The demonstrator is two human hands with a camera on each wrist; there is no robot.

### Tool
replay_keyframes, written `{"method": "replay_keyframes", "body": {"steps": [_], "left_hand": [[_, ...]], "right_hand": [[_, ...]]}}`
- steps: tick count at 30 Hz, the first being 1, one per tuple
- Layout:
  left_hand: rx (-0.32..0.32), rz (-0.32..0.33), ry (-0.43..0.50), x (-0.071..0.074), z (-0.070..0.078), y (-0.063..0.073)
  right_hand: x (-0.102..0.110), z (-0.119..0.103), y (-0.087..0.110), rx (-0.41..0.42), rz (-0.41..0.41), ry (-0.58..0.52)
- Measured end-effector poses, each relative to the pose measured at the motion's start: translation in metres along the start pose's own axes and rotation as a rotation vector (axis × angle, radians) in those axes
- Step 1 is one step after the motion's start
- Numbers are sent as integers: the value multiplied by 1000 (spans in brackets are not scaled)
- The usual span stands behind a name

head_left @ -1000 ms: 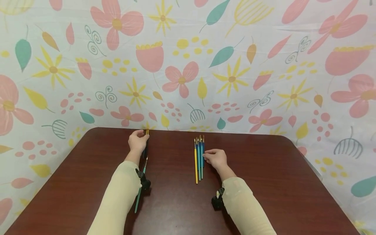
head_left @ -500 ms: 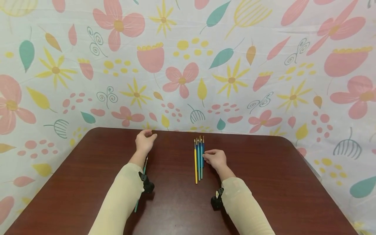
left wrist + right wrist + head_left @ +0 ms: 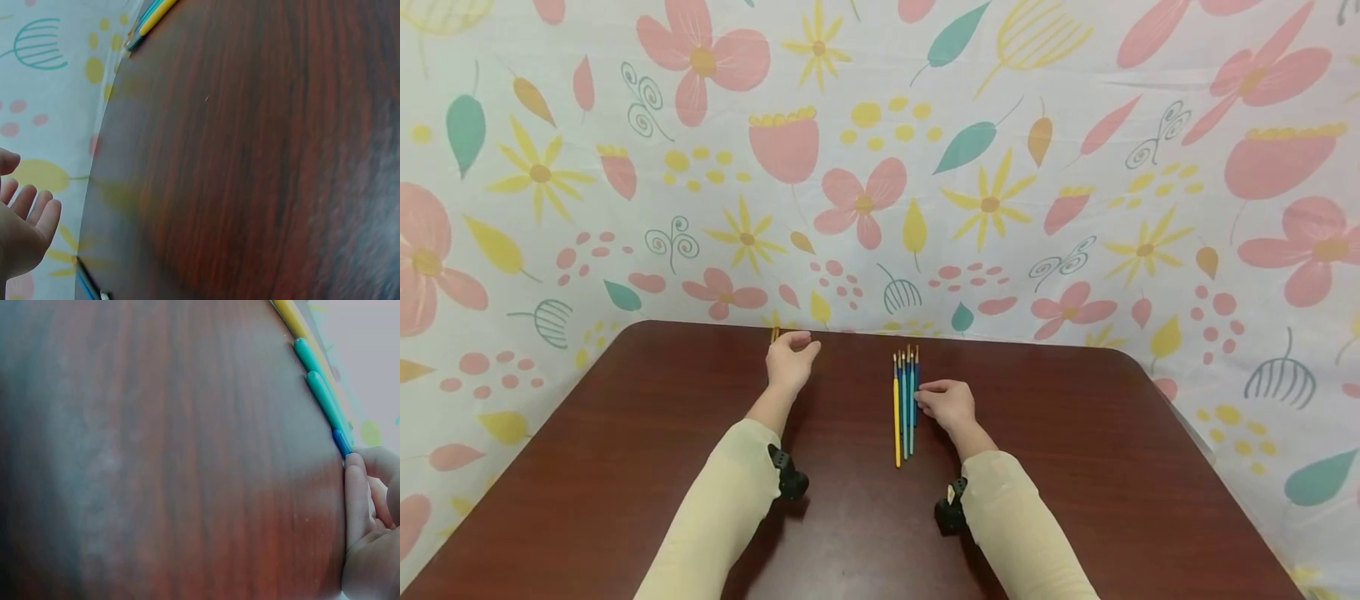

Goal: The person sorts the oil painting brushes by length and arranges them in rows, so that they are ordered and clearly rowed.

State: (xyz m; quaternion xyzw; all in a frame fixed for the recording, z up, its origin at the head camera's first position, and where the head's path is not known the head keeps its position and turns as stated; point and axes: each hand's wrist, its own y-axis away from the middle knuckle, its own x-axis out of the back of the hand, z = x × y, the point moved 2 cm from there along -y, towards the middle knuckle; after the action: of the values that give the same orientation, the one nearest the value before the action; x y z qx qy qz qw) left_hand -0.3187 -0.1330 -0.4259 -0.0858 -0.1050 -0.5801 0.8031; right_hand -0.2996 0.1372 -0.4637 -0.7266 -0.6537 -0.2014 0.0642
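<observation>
Nearest us, along the bottom of the head view, the left sleeve (image 3: 718, 500) and right sleeve (image 3: 1022, 521) reach over the brown table (image 3: 850, 542). Beyond them, just right of the frame's centre, we note the row of paintbrushes (image 3: 905, 421), side by side, their long axes near upright in the frame and bristle ends toward the top. The right hand (image 3: 950, 405) is at the row's right edge; in the right wrist view we see thumb and fingertip together, pinching the blue brush (image 3: 341, 442).

Farther off, left of the row, is the left hand (image 3: 791, 364), thumb and fingers apart, holding nothing that we can see. The key relation: the row lies to its right and a little lower in the frame, well apart, with the yellow brush (image 3: 897, 421) as the closest member. Farthest, just at the left hand's upper left, we find other brushes (image 3: 775, 334), partly hidden behind it, close to the table's far edge.
</observation>
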Motion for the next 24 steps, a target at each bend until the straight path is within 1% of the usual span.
{"method": "replay_keyframes", "body": {"steps": [6, 10, 15, 21, 24], "left_hand": [[7, -23, 28, -11, 1, 4], [-5, -29, 38, -19, 2, 8], [-25, -39, 56, -32, 0, 14], [-21, -55, 77, -48, -3, 20], [-26, -68, 84, -54, -1, 24]], "right_hand": [[0, 0, 0, 4, 4, -2], [0, 0, -1, 7, 4, -4], [-1, -1, -2, -4, 8, 3], [-1, -1, -1, -4, 5, 7], [-1, -1, -1, -7, 8, 6]]}}
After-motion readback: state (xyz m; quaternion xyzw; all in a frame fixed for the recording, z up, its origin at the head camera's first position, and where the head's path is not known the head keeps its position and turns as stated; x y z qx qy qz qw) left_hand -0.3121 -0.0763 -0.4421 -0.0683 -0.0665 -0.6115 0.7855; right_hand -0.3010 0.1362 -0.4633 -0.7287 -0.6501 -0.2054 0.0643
